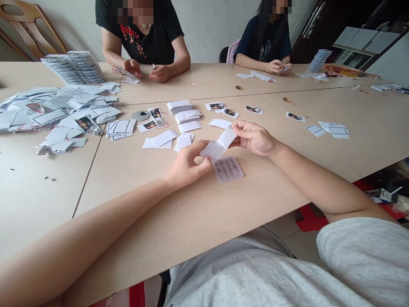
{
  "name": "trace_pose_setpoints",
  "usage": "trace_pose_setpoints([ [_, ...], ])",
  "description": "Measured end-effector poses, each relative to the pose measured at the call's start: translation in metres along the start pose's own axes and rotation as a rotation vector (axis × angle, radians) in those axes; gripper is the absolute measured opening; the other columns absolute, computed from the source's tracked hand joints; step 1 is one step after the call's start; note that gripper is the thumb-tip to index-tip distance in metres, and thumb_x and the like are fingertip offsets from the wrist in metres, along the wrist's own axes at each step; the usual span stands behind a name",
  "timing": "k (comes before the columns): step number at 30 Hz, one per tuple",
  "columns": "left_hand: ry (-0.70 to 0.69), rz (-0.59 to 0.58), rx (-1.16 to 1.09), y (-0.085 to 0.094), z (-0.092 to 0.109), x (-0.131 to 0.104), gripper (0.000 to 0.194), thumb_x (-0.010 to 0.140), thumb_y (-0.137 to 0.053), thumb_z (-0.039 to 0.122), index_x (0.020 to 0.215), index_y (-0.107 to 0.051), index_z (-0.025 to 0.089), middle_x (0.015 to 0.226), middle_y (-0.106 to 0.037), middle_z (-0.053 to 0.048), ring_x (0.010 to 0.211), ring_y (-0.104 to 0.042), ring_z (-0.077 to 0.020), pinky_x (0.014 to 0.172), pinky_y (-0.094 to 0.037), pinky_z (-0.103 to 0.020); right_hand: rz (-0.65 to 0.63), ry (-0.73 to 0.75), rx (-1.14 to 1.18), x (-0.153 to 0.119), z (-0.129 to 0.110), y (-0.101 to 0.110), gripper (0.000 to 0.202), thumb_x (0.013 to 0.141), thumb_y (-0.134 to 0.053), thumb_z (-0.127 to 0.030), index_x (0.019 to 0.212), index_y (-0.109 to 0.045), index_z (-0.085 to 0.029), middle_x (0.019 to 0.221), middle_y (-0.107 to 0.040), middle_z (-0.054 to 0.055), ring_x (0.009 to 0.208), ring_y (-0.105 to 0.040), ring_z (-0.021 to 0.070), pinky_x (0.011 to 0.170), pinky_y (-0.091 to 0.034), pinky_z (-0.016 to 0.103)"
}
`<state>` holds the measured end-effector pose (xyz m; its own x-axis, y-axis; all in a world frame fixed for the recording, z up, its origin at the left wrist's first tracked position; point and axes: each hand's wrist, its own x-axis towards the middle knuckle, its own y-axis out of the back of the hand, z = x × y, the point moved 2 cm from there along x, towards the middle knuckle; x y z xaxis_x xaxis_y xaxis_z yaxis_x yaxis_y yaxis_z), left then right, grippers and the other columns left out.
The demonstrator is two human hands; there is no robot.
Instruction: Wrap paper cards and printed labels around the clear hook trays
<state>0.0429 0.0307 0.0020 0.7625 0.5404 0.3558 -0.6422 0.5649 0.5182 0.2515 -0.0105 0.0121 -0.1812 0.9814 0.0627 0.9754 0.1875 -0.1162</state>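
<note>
"Head view: creased white paper card (213, 152) over the pale wooden table (159, 226), left hand (191, 164) pinching it at eight o'clock, right hand (254, 138) at two!"

"Light, even pressure should keep that fold square. Clear rectangular plastic case (229, 170), five o'clock; stacked white paper slips (179, 106), ten o'clock."

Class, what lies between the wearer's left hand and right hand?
In the head view: a creased card, one end in the left hand, the other in the right hand. A box lies below, on the table.
</note>
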Motion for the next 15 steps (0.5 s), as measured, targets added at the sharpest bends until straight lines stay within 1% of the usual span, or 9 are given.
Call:
trace_pose_setpoints([
  [4, 0.017, -0.013, 0.004, 0.0004, 0.0021, -0.0002, 0.029, 0.079, -0.050, 0.019, 0.106, -0.060, 0.014, 0.108, -0.065, -0.009, 0.098, -0.060, -0.0210, 0.083, -0.048, -0.030, -0.003, -0.031, -0.007, 0.0004, 0.0003, 0.0029, 0.023, 0.083, -0.061, -0.039, 0.080, -0.051, -0.018, 0.087, -0.063, 0.002, 0.080, -0.062, 0.0152, 0.080, -0.050, 0.033],
  [7, 0.022, -0.015, 0.013, 0.0008, 0.0031, -0.0003, 0.032, 0.079, -0.051, 0.019, 0.109, -0.060, 0.013, 0.106, -0.066, -0.009, 0.099, -0.060, -0.0209, 0.084, -0.048, -0.029, -0.004, -0.041, -0.005, 0.0007, -0.0001, 0.0042, 0.024, 0.083, -0.062, -0.040, 0.081, -0.051, -0.018, 0.087, -0.064, 0.002, 0.080, -0.063, 0.0155, 0.078, -0.050, 0.033],
  [15, -0.013, -0.039, 0.017, 0.0003, 0.0037, -0.0003, 0.033, 0.079, -0.049, 0.019, 0.109, -0.060, 0.015, 0.107, -0.065, -0.008, 0.098, -0.060, -0.0198, 0.086, -0.047, -0.030, 0.013, -0.044, 0.019, 0.0015, 0.0000, 0.0079, 0.022, 0.083, -0.062, -0.039, 0.082, -0.054, -0.019, 0.086, -0.064, 0.001, 0.077, -0.062, 0.0147, 0.075, -0.050, 0.033],
])
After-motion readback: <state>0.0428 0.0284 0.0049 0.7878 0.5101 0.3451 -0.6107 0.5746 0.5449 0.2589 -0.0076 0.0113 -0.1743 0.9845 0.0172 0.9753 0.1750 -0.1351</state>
